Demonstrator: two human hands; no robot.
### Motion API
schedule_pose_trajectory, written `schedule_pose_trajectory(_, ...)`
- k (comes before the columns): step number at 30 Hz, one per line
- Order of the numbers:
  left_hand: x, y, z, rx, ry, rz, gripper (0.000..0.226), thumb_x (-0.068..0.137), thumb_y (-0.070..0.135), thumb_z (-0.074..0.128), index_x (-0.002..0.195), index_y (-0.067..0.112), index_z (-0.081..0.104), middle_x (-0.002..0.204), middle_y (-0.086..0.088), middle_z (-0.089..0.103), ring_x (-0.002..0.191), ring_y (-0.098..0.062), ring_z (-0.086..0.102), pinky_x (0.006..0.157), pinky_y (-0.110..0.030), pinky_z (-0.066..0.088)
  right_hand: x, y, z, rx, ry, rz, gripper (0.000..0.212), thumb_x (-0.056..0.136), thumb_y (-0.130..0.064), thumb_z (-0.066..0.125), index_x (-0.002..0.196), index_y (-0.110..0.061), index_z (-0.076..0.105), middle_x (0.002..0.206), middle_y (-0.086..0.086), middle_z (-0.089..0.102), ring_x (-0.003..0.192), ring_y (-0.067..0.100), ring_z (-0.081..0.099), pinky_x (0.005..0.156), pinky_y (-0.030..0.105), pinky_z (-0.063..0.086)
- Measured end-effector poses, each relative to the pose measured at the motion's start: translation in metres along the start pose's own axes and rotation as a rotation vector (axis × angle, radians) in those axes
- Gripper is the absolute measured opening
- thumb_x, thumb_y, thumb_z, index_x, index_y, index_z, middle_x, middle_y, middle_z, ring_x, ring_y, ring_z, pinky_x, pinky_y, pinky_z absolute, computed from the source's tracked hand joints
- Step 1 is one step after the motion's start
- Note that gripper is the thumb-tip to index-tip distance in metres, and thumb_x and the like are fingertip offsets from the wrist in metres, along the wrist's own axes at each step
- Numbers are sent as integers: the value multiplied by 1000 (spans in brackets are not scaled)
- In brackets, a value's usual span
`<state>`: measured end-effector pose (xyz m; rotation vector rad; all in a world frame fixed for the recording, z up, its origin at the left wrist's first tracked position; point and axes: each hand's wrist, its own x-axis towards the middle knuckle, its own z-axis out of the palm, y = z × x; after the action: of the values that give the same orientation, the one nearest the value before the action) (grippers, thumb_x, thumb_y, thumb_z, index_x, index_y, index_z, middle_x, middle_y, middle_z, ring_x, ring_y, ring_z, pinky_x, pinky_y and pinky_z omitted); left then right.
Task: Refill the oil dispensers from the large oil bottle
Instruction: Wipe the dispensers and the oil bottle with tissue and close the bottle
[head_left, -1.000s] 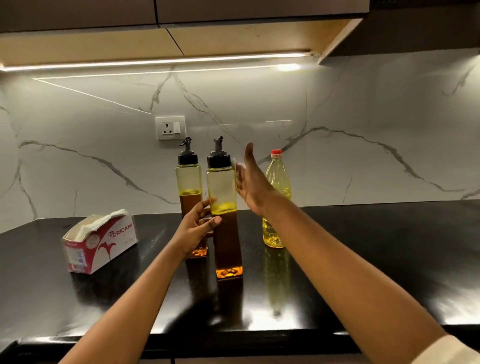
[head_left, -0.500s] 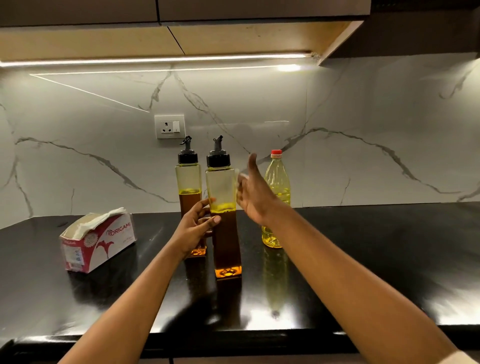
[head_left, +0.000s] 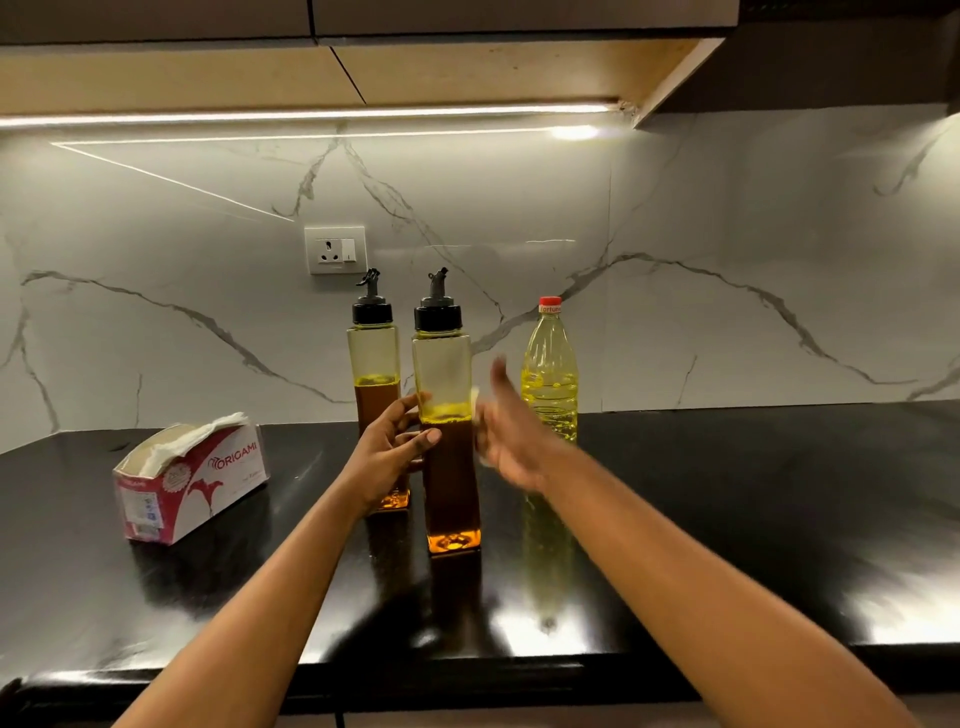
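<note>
Two tall clear oil dispensers with black spout caps stand on the black counter (head_left: 727, 519), each a bit over half full of dark oil. My left hand (head_left: 387, 452) grips the nearer dispenser (head_left: 448, 395) at mid height, thumb in front. The farther dispenser (head_left: 373, 358) stands just behind and left of it. My right hand (head_left: 506, 431), blurred, hovers with straight fingers beside the nearer dispenser's right side, and I cannot tell if it touches. The large oil bottle (head_left: 549, 384), yellow oil with a red cap, stands to the right behind that hand.
An opened red and white tissue box (head_left: 192, 480) lies at the left of the counter. A wall socket (head_left: 335, 249) sits on the marble backsplash above the dispensers. Cabinets with a light strip hang overhead. The counter's front edge runs along the bottom.
My right hand has dropped lower beside the nearer dispenser. The left hand keeps its hold and the bottles have not moved.
</note>
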<state>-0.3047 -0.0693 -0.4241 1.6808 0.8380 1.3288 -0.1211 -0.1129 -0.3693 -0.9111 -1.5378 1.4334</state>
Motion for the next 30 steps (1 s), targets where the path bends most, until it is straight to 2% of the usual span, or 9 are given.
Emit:
schedule_pose_trajectory(1,0,0,-1,-2,5,-3,96,58,55,85,139,25,43,126,-7,61,112,-22,64,95,-48,51,6,-22,-2,-6,20,-81,88,89,-69,0,149,-9,20,102,-6,50,105,9,47,98,30,39)
schedule_pose_trajectory(3,-1,-1,-2,-8,17,-9,104,51,59,86,140,25,44,126,-7,62,112,-23,64,95,-49,51,13,-53,0,-20,42,-196,88,87,-71,2,151,-11,11,139,7,42,135,21,29,117,43,17)
schedule_pose_trajectory(6,-1,-1,-2,-14,10,-10,96,58,53,85,140,25,43,127,-8,61,113,-24,64,97,-53,49,15,-52,3,-39,50,-232,81,90,-67,0,151,-15,5,159,8,5,146,25,3,117,42,4)
schedule_pose_trajectory(11,-2,1,1,-20,3,-12,87,66,44,82,141,23,42,126,-10,61,113,-26,63,96,-52,50,-11,36,8,6,-25,66,77,90,-66,3,147,-22,29,148,11,37,139,24,32,109,37,25)
schedule_pose_trajectory(17,1,-5,1,-56,17,-30,62,83,22,67,140,21,43,128,-11,60,118,-31,59,100,-58,44,-16,79,2,62,-11,226,72,94,-61,9,140,-17,42,128,5,59,98,8,63,73,19,47)
schedule_pose_trajectory(21,-2,-4,1,-136,10,-61,79,71,45,78,140,25,45,129,-4,62,119,-24,59,96,-49,50,4,82,-2,39,62,198,65,97,-57,14,141,-18,41,141,7,48,125,15,48,96,26,39)
schedule_pose_trajectory(25,-2,-10,8,-107,132,-63,48,93,25,57,140,14,48,109,3,71,105,-15,64,94,-40,49,14,85,-10,5,196,136,49,101,-46,23,122,-19,59,108,-5,69,96,3,63,83,18,47)
schedule_pose_trajectory(26,-3,-11,11,-75,199,-42,44,96,19,52,140,13,48,102,6,71,98,-12,65,90,-37,50,16,88,-14,-22,223,121,47,102,-42,25,121,-17,60,110,-4,69,101,6,63,86,19,47)
schedule_pose_trajectory(30,-11,-13,34,105,284,84,76,82,29,68,148,24,31,124,8,56,112,-5,57,95,-28,48,16,98,-9,-152,300,91,47,95,-51,36,110,-22,69,111,-2,69,106,16,63,99,35,45)
